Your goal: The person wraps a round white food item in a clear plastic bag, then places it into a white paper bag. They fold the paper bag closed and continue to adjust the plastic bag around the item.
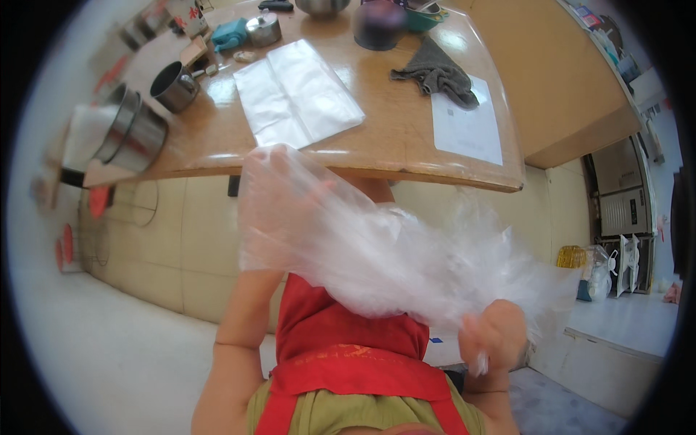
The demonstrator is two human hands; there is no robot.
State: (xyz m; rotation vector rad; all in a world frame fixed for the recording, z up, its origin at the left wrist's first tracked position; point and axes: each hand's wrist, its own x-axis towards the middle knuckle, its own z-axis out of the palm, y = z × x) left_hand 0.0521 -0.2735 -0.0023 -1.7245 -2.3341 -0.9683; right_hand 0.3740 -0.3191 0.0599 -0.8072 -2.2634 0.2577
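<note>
A crumpled clear plastic bag (402, 261) stretches between my hands, in front of the red apron (348, 337). My left hand (283, 190) is inside the bag near the table edge, seen blurred through the film; its finger positions are unclear. The bag's open edge circles my left wrist. Lower right, my right hand (495, 331) is closed around gathered film, with a bit poking out below the fist. On the wooden table (391, 141), just beyond my left hand, lies a flat folded stack of clear plastic bags (299, 95).
At left stand nested metal pots (133, 130) and a metal mug (174, 87). A lidded metal pot (263, 28) sits farther back. A grey cloth (440, 73) partly covers a white sheet (467, 128) at right. The table's front corner (514, 187) juts towards me.
</note>
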